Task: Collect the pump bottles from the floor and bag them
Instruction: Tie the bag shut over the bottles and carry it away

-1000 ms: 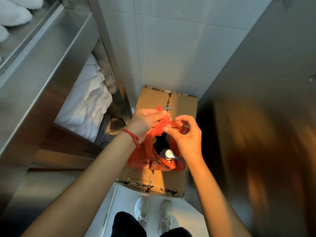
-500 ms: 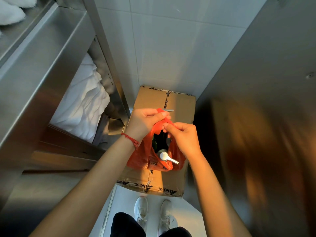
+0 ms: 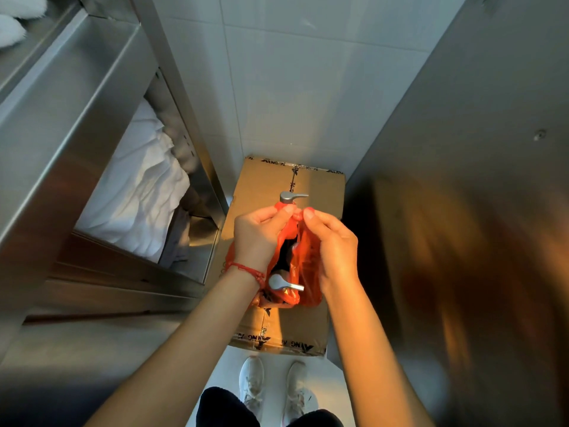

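An orange plastic bag (image 3: 308, 272) stands on a taped cardboard box (image 3: 311, 328). My left hand (image 3: 258, 232) pinches the bag's far left rim. My right hand (image 3: 332, 248) pinches the right rim close beside it, the fingertips almost meeting. Dark pump bottles sit inside the bag. One silver pump head (image 3: 283, 283) shows through the near opening. A second silver pump head (image 3: 291, 197) sticks out past my fingers at the far end.
A stainless steel shelf unit (image 3: 77, 124) fills the left side, with white folded linen (image 3: 138, 192) on a lower shelf. A steel panel (image 3: 462, 180) closes the right side and white wall tiles (image 3: 292, 72) stand behind the box. My white shoes (image 3: 271, 389) are on the pale floor below.
Both hands have drawn the bag's rim together toward the far end, narrowing the opening. The far pump head now stands clear beyond my fingers.
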Demonstrator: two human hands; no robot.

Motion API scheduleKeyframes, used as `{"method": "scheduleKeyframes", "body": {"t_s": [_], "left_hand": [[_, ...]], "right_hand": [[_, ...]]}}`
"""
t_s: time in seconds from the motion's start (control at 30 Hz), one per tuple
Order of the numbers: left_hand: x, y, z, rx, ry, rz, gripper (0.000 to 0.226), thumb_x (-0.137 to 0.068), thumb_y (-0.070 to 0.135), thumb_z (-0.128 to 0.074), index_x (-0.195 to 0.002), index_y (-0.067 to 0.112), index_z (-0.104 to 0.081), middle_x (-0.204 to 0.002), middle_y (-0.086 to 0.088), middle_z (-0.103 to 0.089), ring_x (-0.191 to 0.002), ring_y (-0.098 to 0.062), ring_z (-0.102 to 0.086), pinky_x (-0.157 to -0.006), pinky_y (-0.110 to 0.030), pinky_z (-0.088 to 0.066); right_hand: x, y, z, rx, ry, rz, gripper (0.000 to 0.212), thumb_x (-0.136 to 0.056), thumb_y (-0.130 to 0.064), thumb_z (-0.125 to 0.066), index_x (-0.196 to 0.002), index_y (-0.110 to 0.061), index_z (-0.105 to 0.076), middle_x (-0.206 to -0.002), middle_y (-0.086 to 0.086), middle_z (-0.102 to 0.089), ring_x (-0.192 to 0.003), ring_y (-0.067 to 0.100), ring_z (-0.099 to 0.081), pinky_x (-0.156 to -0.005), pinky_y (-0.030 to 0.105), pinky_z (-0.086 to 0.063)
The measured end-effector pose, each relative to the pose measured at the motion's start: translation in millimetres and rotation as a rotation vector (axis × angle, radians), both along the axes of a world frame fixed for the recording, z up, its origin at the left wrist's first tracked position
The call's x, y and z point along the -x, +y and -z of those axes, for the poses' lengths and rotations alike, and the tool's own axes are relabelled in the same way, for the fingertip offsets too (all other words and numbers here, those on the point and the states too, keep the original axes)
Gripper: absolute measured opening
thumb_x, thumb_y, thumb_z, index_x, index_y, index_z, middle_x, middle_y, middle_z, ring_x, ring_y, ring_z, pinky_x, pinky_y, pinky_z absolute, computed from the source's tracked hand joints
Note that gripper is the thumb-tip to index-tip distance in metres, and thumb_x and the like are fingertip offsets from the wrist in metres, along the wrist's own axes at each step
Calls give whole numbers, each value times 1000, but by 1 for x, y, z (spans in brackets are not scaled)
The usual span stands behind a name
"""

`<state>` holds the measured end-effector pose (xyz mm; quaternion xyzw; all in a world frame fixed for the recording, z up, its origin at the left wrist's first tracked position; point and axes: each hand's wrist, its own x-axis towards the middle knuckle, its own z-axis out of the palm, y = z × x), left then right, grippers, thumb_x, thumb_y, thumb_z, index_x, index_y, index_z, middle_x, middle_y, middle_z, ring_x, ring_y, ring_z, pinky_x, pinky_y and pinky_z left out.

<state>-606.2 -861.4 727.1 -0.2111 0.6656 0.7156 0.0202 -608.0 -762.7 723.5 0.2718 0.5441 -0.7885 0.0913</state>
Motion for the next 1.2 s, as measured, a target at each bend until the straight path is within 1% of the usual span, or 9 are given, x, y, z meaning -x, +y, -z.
{"method": "scheduleKeyframes", "body": {"t_s": [0.07, 0.2, 0.33, 0.47, 0.67, 0.83, 0.93, 1.0, 1.2], "left_hand": [[-3, 2, 5, 55, 4, -53, 12, -83, 17, -62, -80, 13, -73, -77, -13, -71, -73, -22, -66, -68, -30, -51], [-6, -6, 21, 40, -144, -291, 17, -83, 13, -62, -68, 18, -69, -73, -7, -68, -67, -17, -64, -61, -22, -51], [-12, -33, 36, -185, -204, -467, 16, -83, 3, -61, -96, -6, -62, -79, -17, -64, -53, -11, -67, -60, -23, -57], [-27, -49, 44, -224, -242, -480, 26, -85, 5, -59, -105, -10, -58, -100, -26, -65, -59, -12, -69, -61, -22, -58], [-29, -47, 34, -272, -233, -467, 29, -84, 6, -60, -107, -11, -57, -97, -24, -65, -69, -19, -69, -69, -28, -58], [-29, -46, 16, -158, -69, -312, 21, -82, 8, -61, -98, -5, -64, -86, -11, -68, -77, -18, -67, -74, -26, -56], [-17, -37, -2, 11, 73, -102, 9, -76, 5, -66, -79, 11, -72, -75, 3, -73, -76, -13, -67, -71, -21, -55], [-9, -25, -14, 145, 170, 48, 12, -74, 3, -68, -80, 12, -73, -67, 11, -72, -70, -5, -66, -66, -15, -53], [4, -9, -21, 244, 305, 203, 17, -78, -5, -62, -95, -6, -66, -89, -8, -67, -68, 6, -61, -65, -9, -48]], "right_hand": [[-6, -3, 3, -10, 62, 73, 5, -80, -10, -65, -81, -6, -69, -73, 10, -68, -61, 21, -62, -60, 33, -52], [-10, 0, 8, 149, 125, 270, 9, -88, -5, -53, -82, -5, -60, -75, 1, -75, -78, 17, -71, -70, 28, -58], [-8, 23, 17, 325, 19, 475, 17, -93, -3, -44, -80, -7, -53, -64, 7, -72, -61, 17, -71, -68, 31, -57], [-14, 41, 31, 331, -52, 546, 18, -93, 0, -43, -79, -6, -53, -55, 6, -70, -56, 17, -70, -68, 38, -56], [-16, 43, 31, 287, -54, 593, 13, -92, -1, -46, -83, -5, -55, -57, 6, -71, -59, 18, -71, -73, 39, -54], [-18, 37, 10, 124, 165, 386, 15, -87, 2, -52, -76, -7, -58, -62, 8, -72, -63, 20, -71, -62, 26, -58], [-11, 27, -7, -125, 337, 146, 15, -82, 4, -58, -73, -7, -63, -62, 1, -73, -65, 19, -70, -68, 28, -57], [-7, 21, -17, -278, 425, -9, 13, -79, 3, -63, -72, -8, -66, -63, -2, -73, -68, 15, -70, -70, 25, -56], [0, 15, -25, -672, 663, -157, 3, -73, -2, -71, -74, -5, -71, -92, 7, -68, -91, 17, -63, -86, 24, -46]]}}
